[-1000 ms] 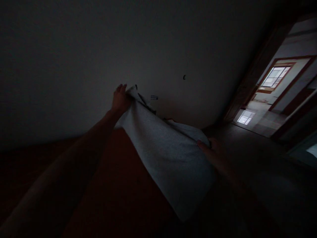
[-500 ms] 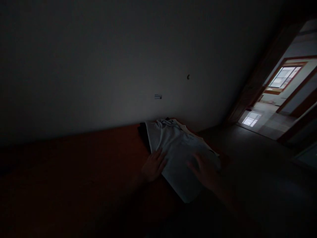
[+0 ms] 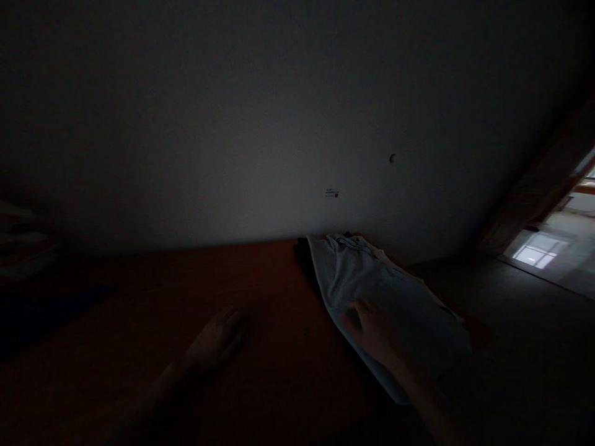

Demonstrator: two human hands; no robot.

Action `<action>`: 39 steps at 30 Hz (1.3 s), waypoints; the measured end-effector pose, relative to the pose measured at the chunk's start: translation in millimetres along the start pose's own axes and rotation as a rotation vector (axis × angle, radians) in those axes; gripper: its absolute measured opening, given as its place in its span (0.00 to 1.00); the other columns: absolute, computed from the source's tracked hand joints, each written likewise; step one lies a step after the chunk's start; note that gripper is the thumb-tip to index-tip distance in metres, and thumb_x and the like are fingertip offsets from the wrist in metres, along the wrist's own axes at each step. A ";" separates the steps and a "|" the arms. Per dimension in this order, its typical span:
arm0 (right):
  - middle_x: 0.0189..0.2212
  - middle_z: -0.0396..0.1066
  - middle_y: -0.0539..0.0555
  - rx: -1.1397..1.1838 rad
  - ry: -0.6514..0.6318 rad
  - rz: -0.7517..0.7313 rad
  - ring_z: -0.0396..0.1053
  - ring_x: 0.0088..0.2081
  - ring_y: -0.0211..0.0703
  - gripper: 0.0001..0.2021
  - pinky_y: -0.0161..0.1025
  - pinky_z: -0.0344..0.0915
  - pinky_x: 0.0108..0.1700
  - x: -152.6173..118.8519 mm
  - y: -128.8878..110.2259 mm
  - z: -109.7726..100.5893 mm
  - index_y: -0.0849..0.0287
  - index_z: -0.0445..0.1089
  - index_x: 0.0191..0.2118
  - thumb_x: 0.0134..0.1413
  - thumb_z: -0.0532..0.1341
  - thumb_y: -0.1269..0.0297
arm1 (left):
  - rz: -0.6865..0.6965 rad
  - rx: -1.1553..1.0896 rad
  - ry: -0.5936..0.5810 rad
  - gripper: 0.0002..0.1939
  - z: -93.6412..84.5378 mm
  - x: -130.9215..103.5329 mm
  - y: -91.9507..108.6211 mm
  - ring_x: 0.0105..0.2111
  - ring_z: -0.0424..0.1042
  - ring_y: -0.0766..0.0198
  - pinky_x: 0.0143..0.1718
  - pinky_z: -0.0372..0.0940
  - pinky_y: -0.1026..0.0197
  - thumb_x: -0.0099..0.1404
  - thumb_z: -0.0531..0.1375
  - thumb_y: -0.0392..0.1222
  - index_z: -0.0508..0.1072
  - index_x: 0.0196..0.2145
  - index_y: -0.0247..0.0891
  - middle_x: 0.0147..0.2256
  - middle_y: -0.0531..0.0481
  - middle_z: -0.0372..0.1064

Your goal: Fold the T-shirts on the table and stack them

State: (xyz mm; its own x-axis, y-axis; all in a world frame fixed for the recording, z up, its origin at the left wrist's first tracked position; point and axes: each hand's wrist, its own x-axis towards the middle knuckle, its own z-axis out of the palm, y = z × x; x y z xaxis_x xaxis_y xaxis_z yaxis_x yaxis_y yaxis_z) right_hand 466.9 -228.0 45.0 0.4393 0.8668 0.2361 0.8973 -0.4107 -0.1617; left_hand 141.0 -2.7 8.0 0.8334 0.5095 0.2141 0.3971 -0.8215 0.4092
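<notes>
A grey garment (image 3: 395,297) lies flat on top of other clothes at the right end of a reddish-brown wooden table (image 3: 260,279). Black cloth (image 3: 305,260) shows along its left edge and a pale one along its right. Over the left part of the grey garment is my right hand (image 3: 369,328), fingers apart and holding nothing. My left hand (image 3: 220,337) is above the bare wood, left of the clothes, with its fingers loosely extended and nothing in it. The picture is very dark.
Dark blue cloth (image 3: 60,310) lies on the table at the left, near a blurred pile (image 3: 23,241) by the wall. A small label (image 3: 331,193) and a hole mark the wall (image 3: 209,124). A doorway with a shiny floor (image 3: 542,248) is at the right.
The view has turned left, bringing the blue cloth and pile into sight. My left hand has left the garment and moved left over the table. My right hand is nearer the garment's left edge.
</notes>
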 end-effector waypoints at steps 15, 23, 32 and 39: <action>0.32 0.79 0.57 0.453 -0.078 -0.075 0.77 0.33 0.51 0.20 0.43 0.66 0.36 84.7 -177.3 118.4 0.53 0.69 0.38 0.63 0.49 0.43 | -0.516 -0.329 0.449 0.14 -25.8 -34.6 -57.0 0.36 0.75 0.62 0.36 0.71 0.61 0.71 0.52 0.49 0.69 0.47 0.39 0.39 0.47 0.76; 0.30 0.78 0.59 0.763 -0.069 0.083 0.77 0.34 0.56 0.25 0.49 0.70 0.38 89.3 -158.3 123.3 0.51 0.69 0.33 0.50 0.53 0.33 | -0.852 0.131 0.600 0.21 -72.6 -83.2 -121.6 0.64 0.58 0.38 0.63 0.53 0.33 0.65 0.57 0.42 0.70 0.56 0.37 0.64 0.32 0.59; 0.31 0.78 0.59 0.750 -0.167 0.045 0.76 0.35 0.56 0.28 0.49 0.69 0.38 89.0 -162.9 120.1 0.52 0.70 0.34 0.47 0.52 0.31 | -1.178 0.424 0.365 0.29 -104.7 -117.8 -150.4 0.64 0.56 0.28 0.61 0.43 0.23 0.72 0.47 0.51 0.69 0.60 0.31 0.62 0.23 0.62; 0.38 0.78 0.60 0.817 -0.054 0.006 0.76 0.40 0.53 0.27 0.47 0.70 0.43 81.4 -167.3 122.3 0.55 0.69 0.40 0.53 0.55 0.35 | -0.257 0.136 0.101 0.22 -58.3 -67.8 -68.4 0.54 0.71 0.52 0.58 0.63 0.51 0.69 0.57 0.54 0.73 0.57 0.45 0.55 0.43 0.74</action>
State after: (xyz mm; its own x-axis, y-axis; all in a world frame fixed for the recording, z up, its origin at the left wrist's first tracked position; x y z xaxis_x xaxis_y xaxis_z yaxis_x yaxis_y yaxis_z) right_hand 347.3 -54.1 -25.9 0.4228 0.8862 0.1895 0.5713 -0.0984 -0.8148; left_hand 34.9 33.9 17.2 0.6591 0.7226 0.2083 0.6438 -0.6854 0.3404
